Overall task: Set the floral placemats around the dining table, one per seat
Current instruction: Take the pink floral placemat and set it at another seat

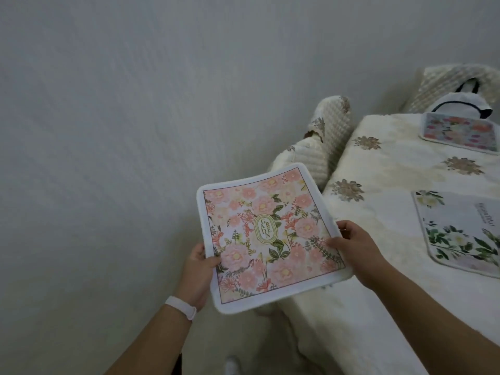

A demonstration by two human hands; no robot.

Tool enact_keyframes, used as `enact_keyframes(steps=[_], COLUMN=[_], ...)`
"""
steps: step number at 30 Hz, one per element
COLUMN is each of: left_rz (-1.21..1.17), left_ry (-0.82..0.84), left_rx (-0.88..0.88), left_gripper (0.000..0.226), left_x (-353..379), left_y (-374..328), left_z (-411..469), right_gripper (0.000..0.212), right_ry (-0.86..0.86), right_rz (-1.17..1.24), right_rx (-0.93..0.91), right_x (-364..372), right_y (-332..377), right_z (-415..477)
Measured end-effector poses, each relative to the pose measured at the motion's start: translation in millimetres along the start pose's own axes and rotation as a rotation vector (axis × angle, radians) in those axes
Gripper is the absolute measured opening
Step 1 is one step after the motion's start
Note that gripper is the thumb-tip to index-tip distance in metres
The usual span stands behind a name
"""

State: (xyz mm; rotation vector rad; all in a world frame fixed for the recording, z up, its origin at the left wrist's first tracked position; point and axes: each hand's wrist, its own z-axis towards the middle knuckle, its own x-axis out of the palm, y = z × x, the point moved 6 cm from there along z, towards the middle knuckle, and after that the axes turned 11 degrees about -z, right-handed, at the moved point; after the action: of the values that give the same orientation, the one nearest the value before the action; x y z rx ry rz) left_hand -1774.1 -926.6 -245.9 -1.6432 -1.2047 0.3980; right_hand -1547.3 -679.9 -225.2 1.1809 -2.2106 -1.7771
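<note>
Gripping: left hand (198,269) (white wristband (180,307)), fingers curled on left edge of pink floral placemat (270,234) | mat held in air at bench's left edge, not laid | right hand (357,247) fingers pinch its right edge | covered chair (324,136) behind | bench (378,169): white-flower placemat (465,234) near, far placemat (460,131) at far end

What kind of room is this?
Most likely a home dining room. A cloth-covered table has a covered chair beside it; a white-flowered placemat and a farther placemat lie on it. The left hand and right hand hold a pink placemat.
</note>
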Motion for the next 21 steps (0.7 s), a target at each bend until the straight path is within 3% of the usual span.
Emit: enact_keyframes(steps=[10,21], left_rz=[0.074,0.077], left_ry=[0.06,0.142], left_rx=[0.093,0.08], left_gripper=[0.033,0.033], left_x=[-82.7,-38.7], left_y=[-115.4,-152.7], left_z=[118.0,211.2], right_gripper=[0.022,0.024], right_ry=[-0.097,-0.193], right_rz=[0.04,0.092], right_rx=[-0.019,-0.023], right_x=[124.2,112.5], right_y=[94.2,129.5], right_z=[55.0,120.6])
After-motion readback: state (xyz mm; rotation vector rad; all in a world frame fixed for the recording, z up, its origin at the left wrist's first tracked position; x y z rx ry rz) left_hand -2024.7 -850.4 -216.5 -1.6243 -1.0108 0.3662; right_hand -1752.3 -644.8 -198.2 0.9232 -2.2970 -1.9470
